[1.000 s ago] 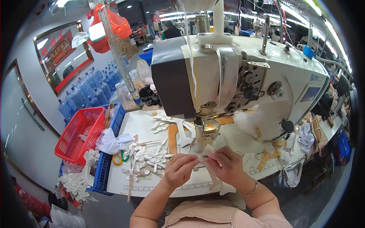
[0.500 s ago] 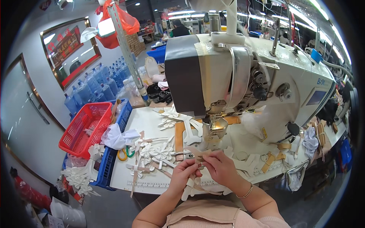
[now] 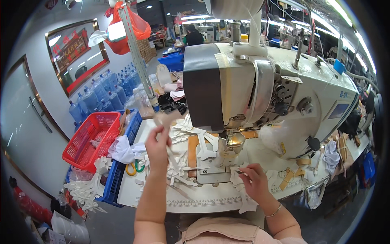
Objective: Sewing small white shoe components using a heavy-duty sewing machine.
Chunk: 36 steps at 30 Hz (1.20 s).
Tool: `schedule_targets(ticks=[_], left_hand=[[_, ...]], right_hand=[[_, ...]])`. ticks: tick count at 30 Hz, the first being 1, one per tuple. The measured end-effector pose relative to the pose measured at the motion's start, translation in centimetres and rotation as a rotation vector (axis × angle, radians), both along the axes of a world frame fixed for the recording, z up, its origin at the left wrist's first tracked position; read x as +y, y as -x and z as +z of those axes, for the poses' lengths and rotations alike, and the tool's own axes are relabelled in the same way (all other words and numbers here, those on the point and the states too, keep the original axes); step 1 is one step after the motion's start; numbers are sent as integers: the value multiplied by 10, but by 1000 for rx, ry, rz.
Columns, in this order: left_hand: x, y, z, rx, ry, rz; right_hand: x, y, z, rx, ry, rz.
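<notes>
The white cut piece [image 3: 166, 122] is lifted above the left part of the sewing table [image 3: 162, 195], pinched between the fingers of our left hand [image 3: 157, 143], which is closed on it. Our right hand [image 3: 254, 181] rests on the table just in front of the sewing machine [image 3: 260, 85] and presses its fingers on another white piece [image 3: 237, 179]. More white pieces [image 3: 178, 171] lie between our hands. A red basket [image 3: 91, 140] stands far left.

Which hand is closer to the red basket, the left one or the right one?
Left. The left hand is raised just right of the red basket; the right hand lies far across the table, below the sewing machine.
</notes>
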<state>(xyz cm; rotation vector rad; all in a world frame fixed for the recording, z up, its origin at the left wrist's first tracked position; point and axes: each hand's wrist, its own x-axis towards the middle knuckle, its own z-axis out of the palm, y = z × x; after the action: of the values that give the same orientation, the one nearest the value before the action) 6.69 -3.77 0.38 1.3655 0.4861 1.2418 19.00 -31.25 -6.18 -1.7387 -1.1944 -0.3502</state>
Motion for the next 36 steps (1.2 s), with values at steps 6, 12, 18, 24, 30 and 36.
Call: schedule_targets(ticks=[6,12,18,24,30,36], left_hand=[[84,-85,-15,338,-958,361],[90,-94,-98,1035,-762,-272],[77,-53,-54,741,-926,-134],[75,53,-53,816,-546,-101],[29,89,-60,1006,-473,-325],[38,107,-72,934,-572,194]], right_hand=[[-49,-14,-19,106,47,-186],[-57,-27,-14,180,181,-252],[-34,-29,-28,80,507,-27],[-24,-36,-32,57,560,-13],[-33,-51,-5,155,313,-82],[-50,-53,54,108,155,-213]])
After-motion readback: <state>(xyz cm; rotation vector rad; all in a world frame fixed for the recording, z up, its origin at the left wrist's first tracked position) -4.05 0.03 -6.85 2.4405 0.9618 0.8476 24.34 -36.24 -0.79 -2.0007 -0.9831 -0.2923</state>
